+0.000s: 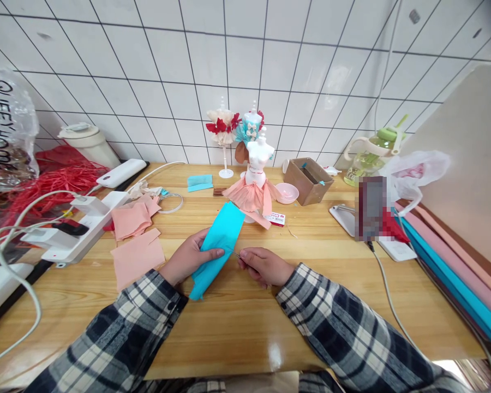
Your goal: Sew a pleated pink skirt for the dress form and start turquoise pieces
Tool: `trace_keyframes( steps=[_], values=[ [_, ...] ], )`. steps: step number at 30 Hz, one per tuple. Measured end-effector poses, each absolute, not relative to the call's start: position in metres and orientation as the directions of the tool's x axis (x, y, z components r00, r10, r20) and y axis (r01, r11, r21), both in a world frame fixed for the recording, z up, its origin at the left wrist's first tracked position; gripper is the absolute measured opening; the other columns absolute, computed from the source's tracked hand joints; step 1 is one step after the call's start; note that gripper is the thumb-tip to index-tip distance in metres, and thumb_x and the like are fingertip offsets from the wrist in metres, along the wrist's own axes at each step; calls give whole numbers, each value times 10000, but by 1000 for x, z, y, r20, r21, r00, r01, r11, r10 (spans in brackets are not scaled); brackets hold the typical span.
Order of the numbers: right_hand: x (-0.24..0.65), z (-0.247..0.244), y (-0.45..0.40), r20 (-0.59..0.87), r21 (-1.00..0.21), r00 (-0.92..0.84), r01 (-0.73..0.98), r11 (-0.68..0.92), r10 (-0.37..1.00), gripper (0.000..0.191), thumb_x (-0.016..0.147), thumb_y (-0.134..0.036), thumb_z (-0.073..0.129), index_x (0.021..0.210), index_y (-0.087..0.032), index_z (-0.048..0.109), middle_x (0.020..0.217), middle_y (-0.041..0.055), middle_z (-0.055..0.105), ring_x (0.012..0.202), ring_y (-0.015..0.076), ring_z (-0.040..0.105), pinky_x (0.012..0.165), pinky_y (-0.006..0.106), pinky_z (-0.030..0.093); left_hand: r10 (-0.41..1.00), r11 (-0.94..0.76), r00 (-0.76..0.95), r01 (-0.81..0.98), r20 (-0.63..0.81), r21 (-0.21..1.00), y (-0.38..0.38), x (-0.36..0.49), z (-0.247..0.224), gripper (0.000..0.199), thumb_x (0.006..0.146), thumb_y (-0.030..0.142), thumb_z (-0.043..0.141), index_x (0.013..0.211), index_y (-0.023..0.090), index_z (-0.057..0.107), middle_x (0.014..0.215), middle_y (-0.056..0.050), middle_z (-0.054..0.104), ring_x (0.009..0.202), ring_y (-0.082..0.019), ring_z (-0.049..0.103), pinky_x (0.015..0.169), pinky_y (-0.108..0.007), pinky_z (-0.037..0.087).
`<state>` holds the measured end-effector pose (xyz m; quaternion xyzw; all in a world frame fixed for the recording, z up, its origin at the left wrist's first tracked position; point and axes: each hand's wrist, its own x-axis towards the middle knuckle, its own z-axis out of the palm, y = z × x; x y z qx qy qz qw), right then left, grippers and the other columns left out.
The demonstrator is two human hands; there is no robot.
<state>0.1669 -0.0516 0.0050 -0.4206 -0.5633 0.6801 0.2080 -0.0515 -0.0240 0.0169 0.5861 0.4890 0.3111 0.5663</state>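
A bright blue crepe paper strip (pixel 217 240) is held slanting above the table by my left hand (pixel 192 254), thumb on its front and the other fingers behind. At the strip's right edge, my right hand (pixel 264 266) is closed on a thin metal tool (pixel 238 255), which looks like small scissors. Its tip meets the paper, and most of it is hidden in the fingers. Just beyond the strip stands a white mini mannequin (pixel 261 153) wearing a peach paper skirt (pixel 251 195).
Peach paper pieces (pixel 137 256) lie at left, near a power strip (pixel 88 229) with cables. Behind are two dressed mannequins, one with a cream-and-red top (pixel 222 128), a cardboard box (pixel 311 183) and a pink bowl (pixel 287 193). A phone (pixel 372 207) and rolled papers (pixel 454 262) are at right.
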Motion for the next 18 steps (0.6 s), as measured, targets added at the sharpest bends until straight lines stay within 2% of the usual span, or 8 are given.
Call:
trace_keyframes(
  steps=[9,18],
  values=[
    [167,2,-51,-325,-946,-570,184,-268,755,408,926,-568,364,780,-198,456,454,-92,369,336,63,309,286,187,344,910,141,362,187,-201,972,-26,-49,16,589,625,425,802,1114,168,599,924,-39,708,807,-226,628,740,-324,506],
    [168,2,-50,-318,-948,-567,187,-258,760,442,883,-628,396,752,-209,452,446,-89,373,316,65,334,271,184,331,903,139,380,187,-202,972,-24,-51,15,572,640,403,799,1125,177,598,934,-30,696,823,-217,616,751,-317,501]
  ],
)
